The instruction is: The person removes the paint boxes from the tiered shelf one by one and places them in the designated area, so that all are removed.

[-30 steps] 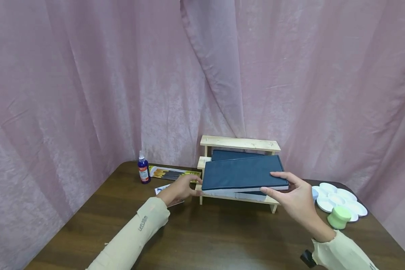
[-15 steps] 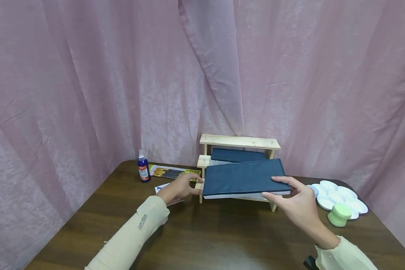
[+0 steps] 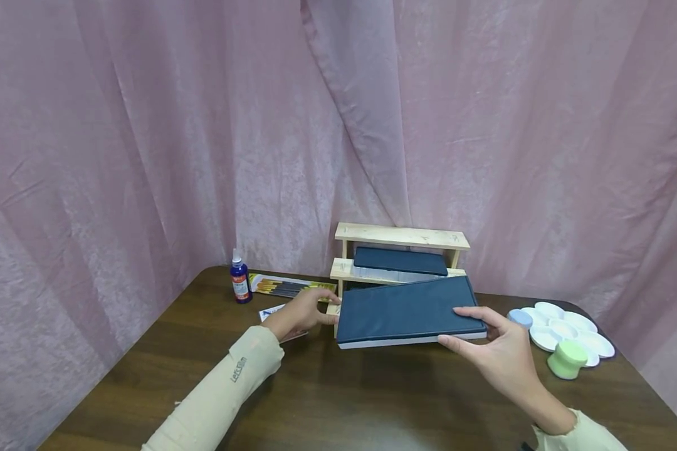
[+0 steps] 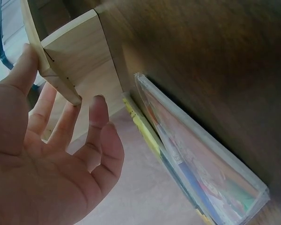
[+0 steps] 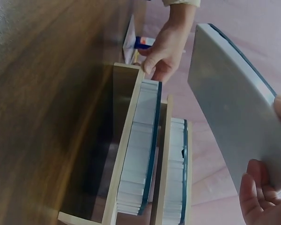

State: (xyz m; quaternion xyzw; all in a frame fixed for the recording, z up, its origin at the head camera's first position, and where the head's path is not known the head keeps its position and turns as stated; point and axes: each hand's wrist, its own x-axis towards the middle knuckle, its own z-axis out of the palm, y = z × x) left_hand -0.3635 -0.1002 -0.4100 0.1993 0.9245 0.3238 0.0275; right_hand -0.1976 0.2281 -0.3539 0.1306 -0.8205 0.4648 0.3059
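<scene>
A flat case point(image 3: 409, 310) with a dark blue lid and a pale base is held at its right end by my right hand point(image 3: 499, 351), thumb below and fingers on the lid. The case tilts in front of a three-step wooden stand point(image 3: 403, 235). My left hand point(image 3: 300, 311) grips the left end of the lowest step; its thumb point(image 4: 25, 70) lies on the board, with fingers beneath. A similar case point(image 3: 400, 260) rests on the middle step. Another case point(image 5: 138, 136) lies on the lowest step, mostly hidden behind the held one in the head view.
Left of the stand are a blue bottle point(image 3: 240, 283), a pack of brushes point(image 3: 284, 287) and a flat packet point(image 3: 269, 312). To the right lie a white flower-shaped palette point(image 3: 583, 324), a green sponge point(image 3: 567, 359) and a light blue round piece point(image 3: 520, 317). A pink curtain point(image 3: 146, 156) hangs behind.
The right hand has brought the held case down and toward me, off the stand's steps, uncovering the middle step and its case. The left hand stays on the stand.
</scene>
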